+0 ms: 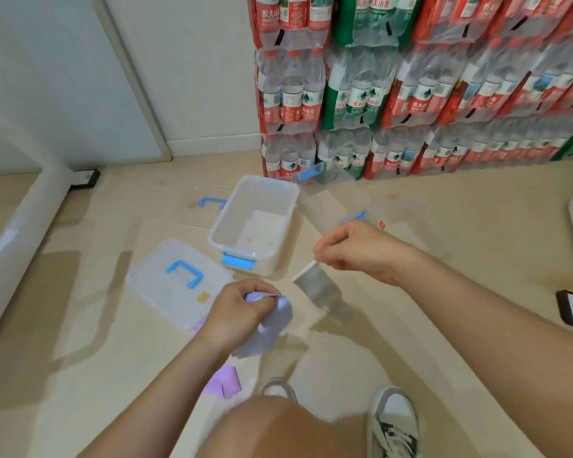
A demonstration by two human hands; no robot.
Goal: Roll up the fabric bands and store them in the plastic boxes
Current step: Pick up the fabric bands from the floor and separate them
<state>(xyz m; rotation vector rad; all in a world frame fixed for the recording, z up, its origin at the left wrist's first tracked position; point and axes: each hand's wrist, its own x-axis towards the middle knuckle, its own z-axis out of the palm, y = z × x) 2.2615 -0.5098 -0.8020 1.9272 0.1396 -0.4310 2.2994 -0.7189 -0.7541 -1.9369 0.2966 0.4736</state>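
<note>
1. While stacked water-bottle packs (411, 87) line the wall, the open plastic box (234, 214) stands before them.
2. A lid (166, 300) lies just beside it.
3. Left hand (240, 314): fingers curled round a lilac band (281, 317).
4. Right hand (356, 249): fingertips pinch a blurred, seemingly grey band (315, 285) hanging near the box.

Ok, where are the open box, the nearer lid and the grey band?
open box (262, 228): head view, bare floor inside.
nearer lid (161, 292): head view, clear panel.
grey band (315, 285): head view, hanging middle.

Pale wood-look floor (444, 233), white wall (192, 61), shrink-wrapped water bottle packs (411, 87) stacked against it.
</note>
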